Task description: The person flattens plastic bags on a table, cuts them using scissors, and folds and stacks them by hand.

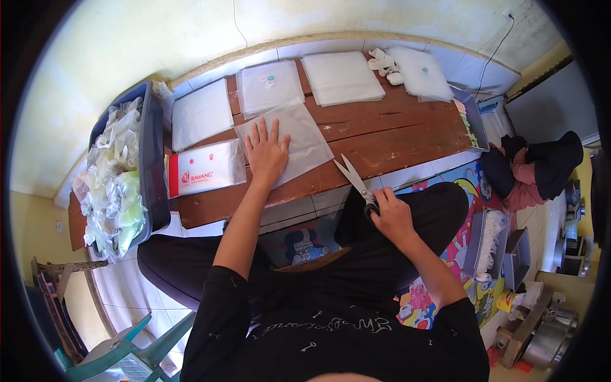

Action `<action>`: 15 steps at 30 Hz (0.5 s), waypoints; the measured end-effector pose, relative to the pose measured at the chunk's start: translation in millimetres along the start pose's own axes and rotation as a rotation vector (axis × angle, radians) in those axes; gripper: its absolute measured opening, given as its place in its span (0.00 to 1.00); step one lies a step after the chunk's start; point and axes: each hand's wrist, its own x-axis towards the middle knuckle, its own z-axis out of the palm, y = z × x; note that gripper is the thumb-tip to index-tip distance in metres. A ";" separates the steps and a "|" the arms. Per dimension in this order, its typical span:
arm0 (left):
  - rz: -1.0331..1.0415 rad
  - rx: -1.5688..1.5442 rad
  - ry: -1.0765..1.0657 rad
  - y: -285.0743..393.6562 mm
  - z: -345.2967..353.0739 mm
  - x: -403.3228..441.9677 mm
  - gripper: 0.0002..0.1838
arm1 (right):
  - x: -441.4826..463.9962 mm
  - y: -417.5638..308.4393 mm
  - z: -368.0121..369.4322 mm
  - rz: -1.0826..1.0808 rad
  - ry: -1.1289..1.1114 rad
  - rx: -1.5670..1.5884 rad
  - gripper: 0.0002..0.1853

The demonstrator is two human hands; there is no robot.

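Observation:
My left hand point(266, 153) lies flat with spread fingers on a clear plastic bag point(307, 141) on the low brown wooden table point(407, 137). My right hand point(389, 214) is closed round the black handles of the scissors point(354, 177), whose blades are parted and point up-left over the table's front edge. Left of my left hand is a red and white printed pack point(207, 167) marked "BAWANG". Stacks of clear bags stand along the back: a plain one point(202, 114), one with round printed marks point(270, 88), and another plain one point(342, 77).
A dark bin point(153, 172) full of crumpled plastic stands at the left. At the back right lie white rolled strips point(384, 63) beside another bag stack point(421, 73). A grey tray point(474, 121) adjoins the table's right end. Another person point(531, 169) sits at the right.

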 end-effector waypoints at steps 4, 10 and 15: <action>-0.003 -0.002 -0.004 -0.1 -0.1 0.6 0.32 | 3.0 -0.9 7.3 -0.018 0.016 -0.010 0.22; -0.015 -0.008 -0.033 -0.1 0.2 0.5 0.32 | 11.8 -3.2 11.9 -0.009 0.046 -0.014 0.22; -0.003 -0.006 -0.003 0.1 0.1 -0.2 0.32 | 25.9 -7.4 18.6 -0.050 0.090 -0.023 0.20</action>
